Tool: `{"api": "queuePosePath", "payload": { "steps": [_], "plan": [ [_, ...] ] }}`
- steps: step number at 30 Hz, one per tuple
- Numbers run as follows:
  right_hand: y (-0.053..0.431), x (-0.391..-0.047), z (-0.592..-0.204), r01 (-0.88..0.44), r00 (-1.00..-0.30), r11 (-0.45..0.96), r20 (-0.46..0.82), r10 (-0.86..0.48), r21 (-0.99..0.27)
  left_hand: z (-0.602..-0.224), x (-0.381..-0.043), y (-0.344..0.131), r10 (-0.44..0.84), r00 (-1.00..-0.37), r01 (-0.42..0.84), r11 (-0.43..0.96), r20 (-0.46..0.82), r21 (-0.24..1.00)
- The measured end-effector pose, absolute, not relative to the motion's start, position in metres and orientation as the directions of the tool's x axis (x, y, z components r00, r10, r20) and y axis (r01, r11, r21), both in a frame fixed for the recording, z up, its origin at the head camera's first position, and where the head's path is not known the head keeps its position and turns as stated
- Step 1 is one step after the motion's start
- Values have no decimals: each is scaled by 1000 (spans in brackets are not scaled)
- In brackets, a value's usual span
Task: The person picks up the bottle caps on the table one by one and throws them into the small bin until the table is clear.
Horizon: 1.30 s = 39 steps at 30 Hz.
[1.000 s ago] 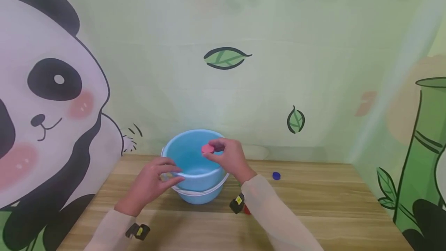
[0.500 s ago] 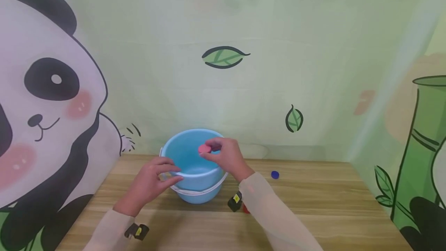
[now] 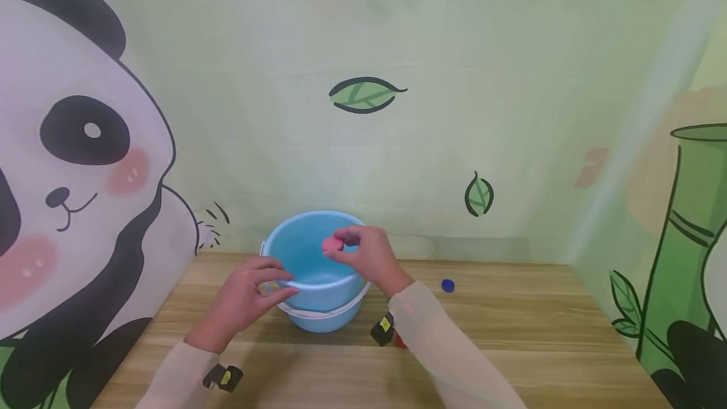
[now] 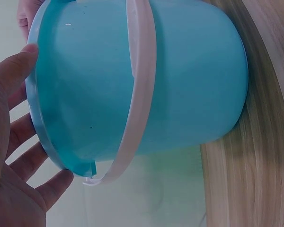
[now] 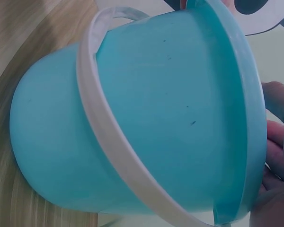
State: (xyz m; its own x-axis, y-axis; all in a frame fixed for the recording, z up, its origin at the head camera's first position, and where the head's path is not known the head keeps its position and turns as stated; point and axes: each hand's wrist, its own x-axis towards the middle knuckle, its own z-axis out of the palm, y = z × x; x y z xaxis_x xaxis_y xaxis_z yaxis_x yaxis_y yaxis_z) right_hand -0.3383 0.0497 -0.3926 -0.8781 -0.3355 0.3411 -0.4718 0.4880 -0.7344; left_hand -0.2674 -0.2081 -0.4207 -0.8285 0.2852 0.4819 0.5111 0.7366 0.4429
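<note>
1. Disc, pink and roundish with no clear long axis, is pinched between your right hand's thumb and fingers.
2. Bucket: its mouth lies around and below that grip; exact height is unclear.
3. Left of that grip, nearer you, your left hand holds the rim.

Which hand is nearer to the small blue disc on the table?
Right. The right hand holds a pink disc over the bucket, to the left of the blue disc; the left hand is farther left, gripping the bucket's rim.
</note>
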Motion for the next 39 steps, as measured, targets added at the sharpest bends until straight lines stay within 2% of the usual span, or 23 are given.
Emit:
{"api": "queuePosePath", "payload": {
  "steps": [8,21,39],
  "plan": [
    [51,-337,-393,-475,-878,495,351,-326,-728,-423,-268,-209,302,-796,549,727,525,413],
    [59,-336,-396,-478,-877,470,377,-297,-742,-421,-268,-209,293,-816,526,735,498,429],
    [100,-323,-405,-445,-895,427,391,-214,-787,-419,-267,-207,280,-837,502,735,471,456]
  ]
}}
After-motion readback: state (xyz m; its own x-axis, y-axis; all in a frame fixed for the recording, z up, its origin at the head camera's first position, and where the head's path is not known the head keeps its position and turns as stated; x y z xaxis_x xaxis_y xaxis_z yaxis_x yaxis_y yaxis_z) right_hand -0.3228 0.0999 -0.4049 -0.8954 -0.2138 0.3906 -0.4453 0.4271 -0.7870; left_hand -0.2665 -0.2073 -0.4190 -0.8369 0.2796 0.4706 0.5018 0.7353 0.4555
